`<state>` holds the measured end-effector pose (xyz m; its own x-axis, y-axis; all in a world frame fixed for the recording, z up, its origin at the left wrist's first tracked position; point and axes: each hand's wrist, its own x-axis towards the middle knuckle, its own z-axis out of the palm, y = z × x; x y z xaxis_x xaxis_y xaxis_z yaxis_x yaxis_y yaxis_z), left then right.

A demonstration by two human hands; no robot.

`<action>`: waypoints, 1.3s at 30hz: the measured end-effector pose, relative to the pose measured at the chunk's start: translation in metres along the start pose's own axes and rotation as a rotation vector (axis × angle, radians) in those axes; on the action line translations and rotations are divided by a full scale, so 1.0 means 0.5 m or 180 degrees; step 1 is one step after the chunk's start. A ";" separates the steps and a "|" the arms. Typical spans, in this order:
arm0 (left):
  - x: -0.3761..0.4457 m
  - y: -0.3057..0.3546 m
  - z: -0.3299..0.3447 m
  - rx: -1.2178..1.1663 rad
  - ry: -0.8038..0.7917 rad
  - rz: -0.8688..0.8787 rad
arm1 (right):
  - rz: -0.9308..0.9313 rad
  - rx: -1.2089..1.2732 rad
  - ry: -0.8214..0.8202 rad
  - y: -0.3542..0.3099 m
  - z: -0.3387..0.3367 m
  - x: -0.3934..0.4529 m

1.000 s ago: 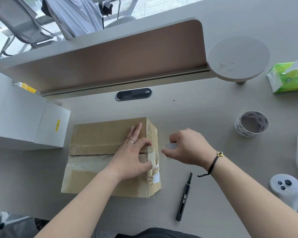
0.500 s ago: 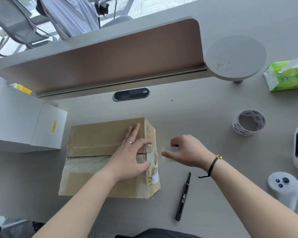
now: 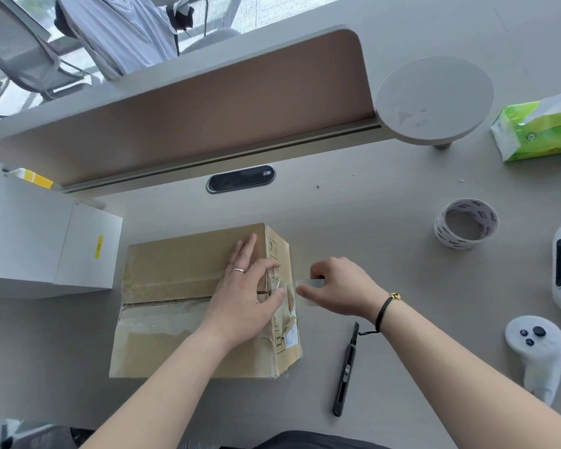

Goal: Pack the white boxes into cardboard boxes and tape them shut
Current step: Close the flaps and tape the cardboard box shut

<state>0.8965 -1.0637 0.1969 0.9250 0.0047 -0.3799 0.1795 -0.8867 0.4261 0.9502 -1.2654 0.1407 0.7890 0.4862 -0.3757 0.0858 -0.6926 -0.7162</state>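
Fingers of right hand [image 3: 339,288] pinch faint clear tape [image 3: 308,283]; left hand [image 3: 240,296] lies flat, hiding cardboard box [image 3: 175,286] seam.

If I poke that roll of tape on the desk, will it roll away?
Probably not: the tape roll lies flat on its side, hole up, so it would likely slide. It is mostly hollow, so it probably feels light.

No text you can read: tape roll [image 3: 466,222] at right carries dark print, cardboard box [image 3: 188,277] side shows symbols and a label, all too blurred.
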 end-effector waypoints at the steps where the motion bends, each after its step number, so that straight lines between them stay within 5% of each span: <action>1: 0.000 0.003 0.003 0.0009 0.0063 -0.0019 | 0.0004 0.0014 -0.0001 0.000 0.000 0.001; 31: 0.017 0.075 0.033 0.0301 0.0879 -0.0608 | -0.0064 0.0246 -0.0105 -0.007 0.029 0.020; 39: 0.021 0.059 0.020 0.0421 0.0317 -0.0453 | 0.0003 0.0391 -0.0202 -0.001 0.033 0.022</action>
<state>0.9081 -1.0943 0.1974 0.9232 0.1741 -0.3427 0.2713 -0.9267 0.2600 0.9485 -1.2510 0.1271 0.7486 0.5210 -0.4101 0.0069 -0.6246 -0.7810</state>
